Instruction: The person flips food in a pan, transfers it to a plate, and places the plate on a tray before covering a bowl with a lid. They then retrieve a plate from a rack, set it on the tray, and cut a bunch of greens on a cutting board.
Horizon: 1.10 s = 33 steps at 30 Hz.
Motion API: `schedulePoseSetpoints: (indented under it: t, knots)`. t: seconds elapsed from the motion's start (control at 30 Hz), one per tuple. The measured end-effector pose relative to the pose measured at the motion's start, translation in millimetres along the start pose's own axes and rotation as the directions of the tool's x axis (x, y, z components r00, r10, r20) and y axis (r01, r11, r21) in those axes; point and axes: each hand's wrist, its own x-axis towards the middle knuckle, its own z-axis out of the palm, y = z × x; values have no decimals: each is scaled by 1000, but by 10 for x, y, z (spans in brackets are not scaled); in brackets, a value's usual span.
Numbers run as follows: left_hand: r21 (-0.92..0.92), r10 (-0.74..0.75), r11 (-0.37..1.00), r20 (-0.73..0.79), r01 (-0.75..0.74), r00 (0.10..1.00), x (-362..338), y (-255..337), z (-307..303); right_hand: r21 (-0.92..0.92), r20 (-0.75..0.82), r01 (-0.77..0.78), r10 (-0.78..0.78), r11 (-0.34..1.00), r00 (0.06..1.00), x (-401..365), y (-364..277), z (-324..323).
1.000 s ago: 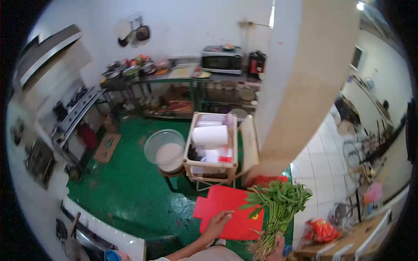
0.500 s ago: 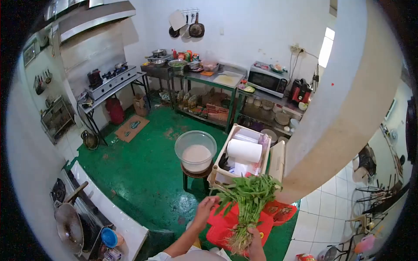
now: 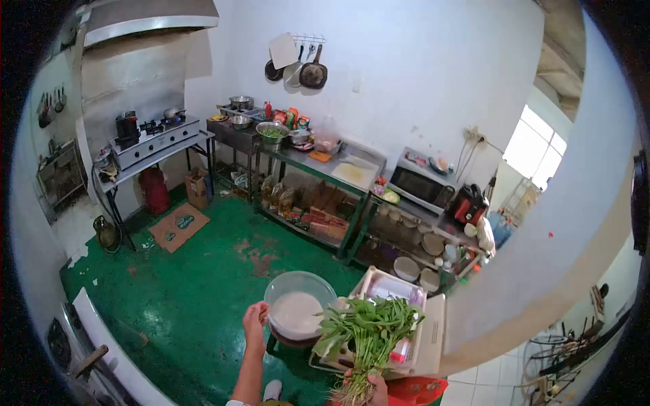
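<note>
A bunch of leafy green vegetables (image 3: pixel 372 328) with roots attached is gripped near the root end by my right hand (image 3: pixel 376 390). Its leaves point forward, in front of the cream plastic crate. My left hand (image 3: pixel 255 317) is raised at the left side of a clear plastic bowl (image 3: pixel 274 287), its fingers curled together. Whether it touches the bowl, or pinches anything small, I cannot make out. Cloudy, pale liquid (image 3: pixel 296 312) lies in the bowl, which rests on a small stool.
The cream crate (image 3: pixel 433 331) holds plastic packs, partly behind the leaves. Something red (image 3: pixel 423 392) lies below it. Metal tables with bowls, a cutting board and a microwave (image 3: pixel 420 187) line the back wall. A gas stove (image 3: pixel 159 145) stands left; a pillar (image 3: pixel 501 304) rises right.
My view has turned and shifted forward. My left hand has moved from beside the leaves to the bowl's left side. The greens stay in my right hand and are now closer to the bowl.
</note>
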Motion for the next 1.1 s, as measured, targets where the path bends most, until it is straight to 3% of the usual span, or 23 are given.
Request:
schedulePoseSetpoints:
  t: [0.07, 0.27, 0.33, 0.4, 0.6, 0.7, 0.77, 0.97, 1.07, 1.1]
  knots:
    - [-27, 14, 1000, -33, -15, 999, 368, 7, -36, -4, -30, 23, -23, 1000, 999, 279, -14, 180]
    - [-147, 24, 989, 10, -22, 1000, 602, 245, 172, -10, -37, 42, -42, 999, 998, 803, -12, 442]
    - [-105, -37, 994, 11, 38, 999, 669, 161, 137, -3, -13, 31, -31, 1000, 999, 957, 10, 524]
    - [-8, -31, 999, 25, 31, 999, 664, 125, -2, 13, 1, 17, -17, 1000, 1000, 1100, 95, 524]
    - [61, -10, 998, 92, 4, 996, 601, 437, -341, -7, 66, 30, -29, 1000, 997, 1339, 420, 626]
    - [66, -29, 997, -3, 29, 1000, 681, 600, -603, 78, 115, -151, 142, 986, 983, 1527, 578, 656]
    - [51, -33, 998, -43, 36, 999, 790, 641, -759, 40, 105, -162, 157, 986, 982, 1672, 676, 739]
    - [-23, 12, 1000, -75, -14, 997, 1715, 940, -1273, 3, 114, -169, 167, 986, 979, 2292, 890, 1585]
    - [-23, -2, 1000, -72, 1, 997, 2450, 1142, -1676, 6, 112, -84, 83, 996, 990, 3001, 1169, 1925]
    - [-8, 1, 1000, -38, -1, 999, 2686, 1318, -1773, 15, 42, -85, 84, 996, 996, 3149, 1170, 2178]
